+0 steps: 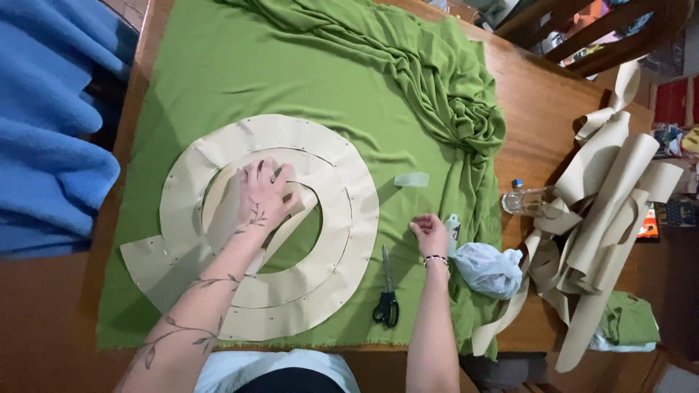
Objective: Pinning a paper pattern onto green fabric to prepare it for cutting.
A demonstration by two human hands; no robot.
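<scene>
Here we see the left hand (263,195) pressing flat, fingers spread, on the curved paper pattern (331,240) over green fabric (291,80) on the wooden table (546,102), while the right hand (429,234) rests loosely curled, holding nothing, near black scissors (386,298).

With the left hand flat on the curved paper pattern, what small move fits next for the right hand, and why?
Probably the right hand should pick up the small item by its fingertips, likely a marker, though I can't tell for sure. The left hand pins the paper pattern flat on the green fabric, and the scissors lie untouched.
</scene>
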